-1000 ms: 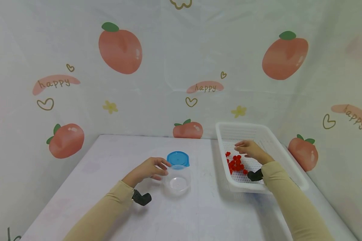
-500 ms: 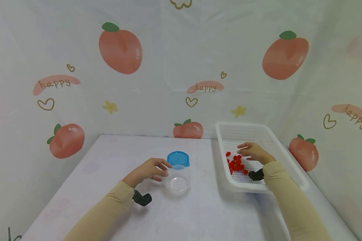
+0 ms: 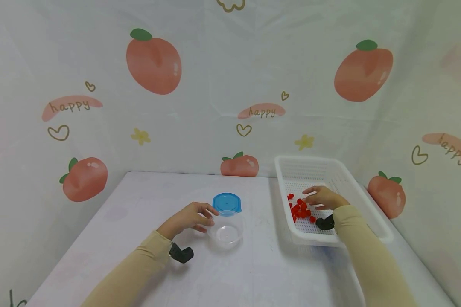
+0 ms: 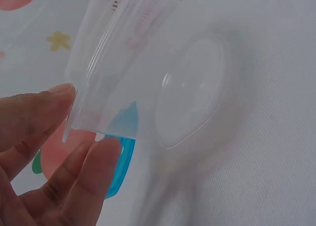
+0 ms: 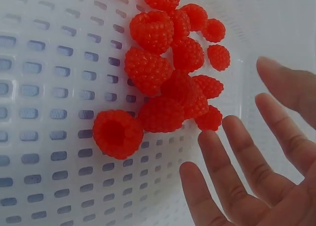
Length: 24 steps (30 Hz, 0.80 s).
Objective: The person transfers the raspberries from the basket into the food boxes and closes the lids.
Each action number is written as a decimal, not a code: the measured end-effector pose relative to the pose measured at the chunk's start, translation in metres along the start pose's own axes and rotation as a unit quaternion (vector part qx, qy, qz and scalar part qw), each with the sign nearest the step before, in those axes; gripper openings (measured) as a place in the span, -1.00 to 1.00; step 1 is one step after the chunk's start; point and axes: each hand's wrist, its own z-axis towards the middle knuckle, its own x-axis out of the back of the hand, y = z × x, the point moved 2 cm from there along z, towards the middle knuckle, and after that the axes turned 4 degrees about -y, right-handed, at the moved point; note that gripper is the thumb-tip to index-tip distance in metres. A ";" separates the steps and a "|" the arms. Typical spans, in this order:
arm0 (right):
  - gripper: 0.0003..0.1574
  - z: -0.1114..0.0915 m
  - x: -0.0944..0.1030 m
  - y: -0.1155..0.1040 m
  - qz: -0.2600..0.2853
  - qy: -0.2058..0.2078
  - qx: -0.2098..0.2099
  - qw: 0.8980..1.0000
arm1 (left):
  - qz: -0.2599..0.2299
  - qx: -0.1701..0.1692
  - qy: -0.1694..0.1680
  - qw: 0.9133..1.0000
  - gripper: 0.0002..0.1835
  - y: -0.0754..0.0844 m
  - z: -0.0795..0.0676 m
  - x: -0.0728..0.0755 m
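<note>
A clear round plastic container [image 3: 226,233] stands on the table, and my left hand [image 3: 190,218] pinches its rim from the left side. In the left wrist view the container [image 4: 192,92] shows see-through, with a fingertip on the rim and others against the wall. Just behind it lies a blue lid [image 3: 226,200]. On the right, my right hand [image 3: 323,198] reaches into a white basket [image 3: 353,179], over a heap of red raspberries [image 5: 148,70]. Its fingers [image 5: 212,157] are spread and relaxed, fingertips close beside the heap and holding nothing.
The basket's raised walls surround the right hand, and its floor [image 5: 44,132] is full of slots. A small black device [image 3: 181,252] is strapped under the left wrist. Behind the table [image 3: 249,277] hangs a printed cloth [image 3: 203,76].
My right hand has come down and a little nearer inside the basket, closer to the raspberries. The left hand and the container have hardly moved.
</note>
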 end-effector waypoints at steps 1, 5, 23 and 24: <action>-0.35 -0.001 0.000 0.000 0.002 -0.001 -0.004 1.000 | 0.000 0.000 0.000 1.000 -0.64 0.000 0.000 0.000; -0.38 0.001 0.000 0.001 -0.001 -0.006 -0.019 1.000 | 0.001 -0.001 0.002 1.000 -0.65 0.000 -0.001 0.000; -0.45 0.007 -0.001 0.007 -0.006 0.003 -0.079 0.997 | -0.010 -0.005 -0.003 1.000 -0.63 0.003 -0.005 0.001; -0.45 0.007 -0.001 0.008 -0.006 0.005 -0.081 0.997 | -0.010 -0.006 -0.004 1.000 -0.63 0.003 -0.005 0.001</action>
